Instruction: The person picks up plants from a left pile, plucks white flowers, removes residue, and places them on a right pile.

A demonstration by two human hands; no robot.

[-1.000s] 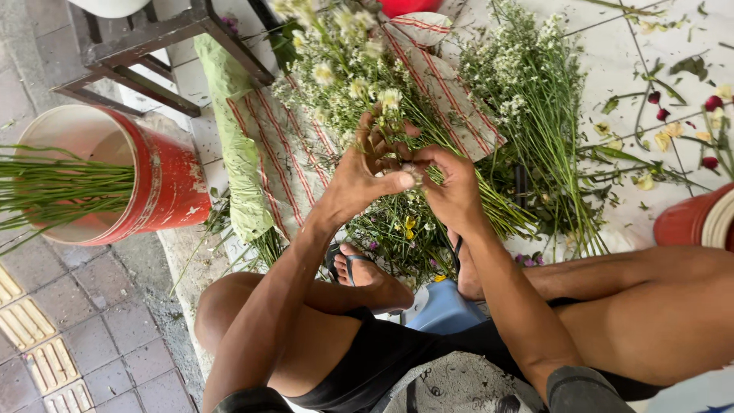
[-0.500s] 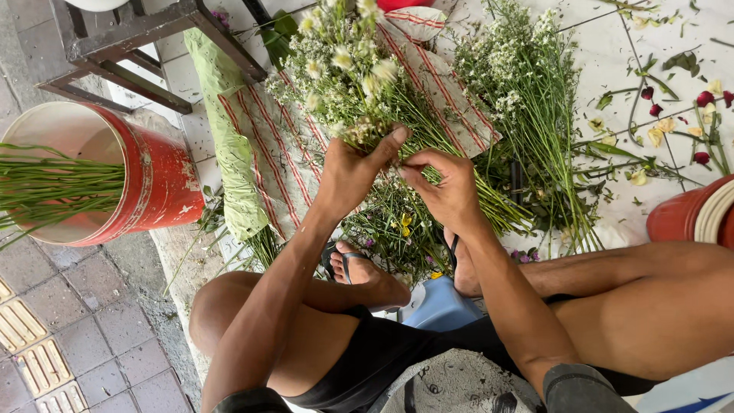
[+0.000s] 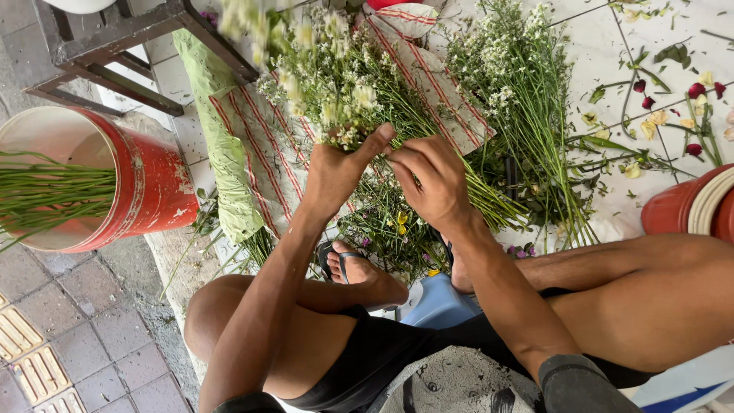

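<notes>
Currently the bunch of small white flowers (image 3: 336, 84) sits upright-ish between both hands, above the striped wrapping paper (image 3: 264, 149) spread on the floor. Left hand (image 3: 336, 172): fingers closed round the stems just under the blooms, thumb stretched across toward the other hand. Right hand (image 3: 436, 180): fingers curled in, tips pinching at the same stems beside the left thumb; the two hands touch or nearly touch.

Progress, as judged: a fair handful of stems is already gathered and held; the paper lies flat and unwrapped beneath, so bundling looks unfinished. A second loose heap of white flowers (image 3: 520, 99) lies to the right on the white tiles (image 3: 612, 61), well apart from the held bunch, not yet taken up.

Surroundings: red bucket (image 3: 145, 183) at left, on its side or tilted, cut green stems (image 3: 53, 191) poking from its mouth. Green sheet (image 3: 222, 153) under the paper's left edge. Rose heads and scraps (image 3: 692, 95) scattered far right. Person squats, sandalled foot (image 3: 359, 268) below the hands.
</notes>
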